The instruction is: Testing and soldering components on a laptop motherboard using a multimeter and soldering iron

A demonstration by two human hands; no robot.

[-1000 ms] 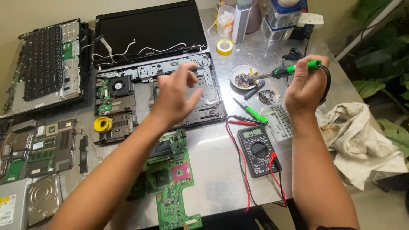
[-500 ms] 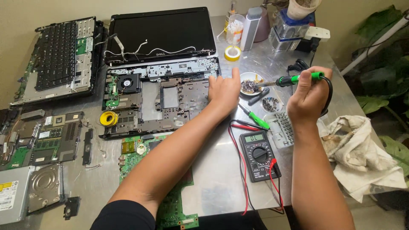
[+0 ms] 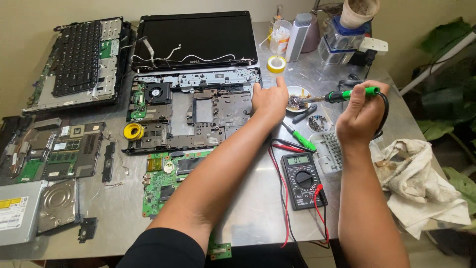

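My right hand [image 3: 361,115] grips a green-handled soldering iron [image 3: 347,94], held level with its tip pointing left over a small white dish [image 3: 297,92]. My left hand [image 3: 270,98] rests at the right edge of the opened laptop base [image 3: 193,111], fingers loosely curled, index finger reaching toward the dish. It holds nothing I can see. A green circuit board [image 3: 163,181] lies under my left forearm.
A black multimeter [image 3: 303,179] with red and black leads lies by the front edge. A green screwdriver [image 3: 300,137], yellow tape rolls [image 3: 276,63], a keyboard [image 3: 79,62], laptop lid [image 3: 196,37], drive parts [image 3: 29,211] and a rag [image 3: 421,183] surround the work.
My left hand moved from above the laptop base rightward to its right edge, beside the dish. The view shifted slightly. My right hand keeps the soldering iron in about the same place.
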